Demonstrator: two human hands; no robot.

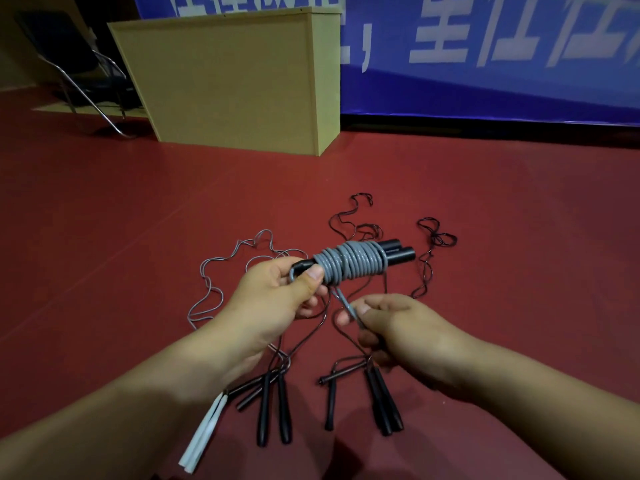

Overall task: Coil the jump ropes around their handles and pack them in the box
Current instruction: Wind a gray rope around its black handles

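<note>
Left hand (277, 292) gripped the near end of a pair of black handles (398, 253) held side by side above the red floor (104, 237), its thumb pressed on the first turns of a grey rope coil (353, 263) wound tightly round them. The handles pointed away to the right, their far ends sticking out bare past the coil. Right hand (391, 323) sat just below and to the right, pinching the loose grey tail (348, 306) of that rope between thumb and forefinger, the tail running up to the underside of the coil.

On the floor beneath the hands lay the other jump ropes, uncoiled. A thin grey rope (221, 271) sprawled in loops to the left, and thin dark ropes (429, 251) straggled behind and to the right of the coil. Nearer the person, a pair of white handles (204, 434) lay at the left, two black handles (273, 410) beside them, and further black handles (384, 403) under the right wrist.

Well beyond, a tall light wooden box (235, 81) stood on the floor against a blue banner (485, 64) with white lettering, a dark metal-framed chair (76, 71) to its left.
</note>
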